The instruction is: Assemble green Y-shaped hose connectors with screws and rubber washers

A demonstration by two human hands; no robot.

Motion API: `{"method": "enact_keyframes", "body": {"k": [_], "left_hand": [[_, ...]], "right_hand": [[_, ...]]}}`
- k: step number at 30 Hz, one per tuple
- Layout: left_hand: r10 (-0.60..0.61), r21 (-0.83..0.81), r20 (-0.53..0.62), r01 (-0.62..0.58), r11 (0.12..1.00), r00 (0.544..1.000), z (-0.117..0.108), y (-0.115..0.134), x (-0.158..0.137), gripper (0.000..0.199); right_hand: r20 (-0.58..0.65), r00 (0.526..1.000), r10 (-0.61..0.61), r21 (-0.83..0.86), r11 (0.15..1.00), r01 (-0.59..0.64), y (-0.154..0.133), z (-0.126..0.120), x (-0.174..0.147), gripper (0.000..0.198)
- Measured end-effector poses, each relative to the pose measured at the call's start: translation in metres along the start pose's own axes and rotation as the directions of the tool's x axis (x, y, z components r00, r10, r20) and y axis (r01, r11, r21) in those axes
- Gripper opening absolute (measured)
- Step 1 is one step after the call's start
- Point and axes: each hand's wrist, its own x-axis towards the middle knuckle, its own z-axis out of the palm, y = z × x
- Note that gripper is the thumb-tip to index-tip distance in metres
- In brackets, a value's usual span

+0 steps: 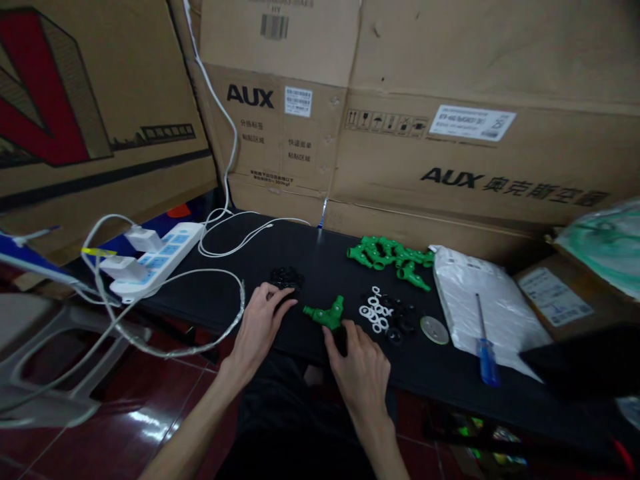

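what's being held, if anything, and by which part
The right hand holds a green fitting by its near end. The left hand is at the small black parts; whether it grips one cannot be told.

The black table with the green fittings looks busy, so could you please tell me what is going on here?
A person is handling small parts at a black table. The right hand holds a green fitting near the table's front edge, while the left hand is at a pile of small black parts; whether it has picked one up cannot be told. White rings lie to the right, and more green fittings are grouped farther back.
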Motion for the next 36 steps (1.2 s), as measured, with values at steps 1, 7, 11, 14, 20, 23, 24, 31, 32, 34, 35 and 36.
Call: {"method": "enact_keyframes", "body": {"k": [1, 7, 11, 14, 20, 23, 24, 31, 32, 34, 35, 36], "left_hand": [[0.007, -0.012, -0.020, -0.007, 1.000, 1.000, -0.001, 0.001, 0.000, 0.025], [0.035, -0.143, -0.141, -0.055, 0.988, 0.989, -0.011, 0.010, -0.004, 0.024], [-0.085, -0.269, -0.122, 0.050, 0.962, 0.989, -0.010, 0.015, -0.010, 0.030], [-0.248, -0.425, -0.063, 0.199, 0.883, 0.967, -0.003, 0.021, -0.010, 0.037], [-0.368, -0.685, 0.069, 0.313, 0.658, 0.927, 0.006, 0.042, 0.010, 0.038], [-0.389, -0.722, 0.089, 0.328, 0.610, 0.917, 0.008, 0.046, 0.019, 0.038], [-0.394, -0.727, 0.093, 0.333, 0.601, 0.914, 0.009, 0.046, 0.020, 0.038], [-0.364, -0.718, 0.125, 0.337, 0.609, 0.923, 0.017, 0.038, 0.013, 0.035], [-0.349, -0.712, 0.137, 0.337, 0.616, 0.927, 0.018, 0.037, 0.013, 0.034], [-0.330, -0.703, 0.156, 0.339, 0.625, 0.931, 0.019, 0.036, 0.012, 0.035], [-0.327, -0.699, 0.164, 0.343, 0.627, 0.931, 0.019, 0.035, 0.012, 0.035], [-0.326, -0.697, 0.173, 0.349, 0.626, 0.929, 0.020, 0.035, 0.012, 0.035]], "right_hand": [[-0.009, 1.000, -0.007, 0.029, 1.000, 0.008, 0.001, -0.002, -0.001, 0.034], [-0.145, 0.989, 0.035, 0.212, 0.977, -0.004, 0.053, -0.029, -0.012, 0.044], [-0.242, 0.955, 0.173, 0.151, 0.979, -0.139, 0.124, -0.054, -0.013, 0.052], [-0.215, 0.954, 0.210, 0.049, 0.978, -0.205, 0.168, -0.071, -0.010, 0.054], [-0.225, 0.951, 0.211, -0.049, 0.972, -0.228, 0.209, -0.085, 0.015, 0.053], [-0.141, 0.985, 0.099, 0.002, 0.995, -0.100, 0.218, -0.076, 0.042, 0.048], [-0.105, 0.993, 0.045, 0.030, 0.999, -0.042, 0.218, -0.071, 0.051, 0.045], [0.044, 0.968, -0.247, 0.175, 0.956, 0.236, 0.203, -0.037, 0.086, 0.025], [0.049, 0.963, -0.264, 0.186, 0.950, 0.251, 0.201, -0.034, 0.088, 0.024], [0.043, 0.957, -0.287, 0.201, 0.941, 0.273, 0.198, -0.031, 0.090, 0.024], [0.031, 0.956, -0.292, 0.205, 0.938, 0.280, 0.198, -0.031, 0.091, 0.024], [0.013, 0.956, -0.294, 0.206, 0.936, 0.285, 0.197, -0.032, 0.090, 0.025]]}}
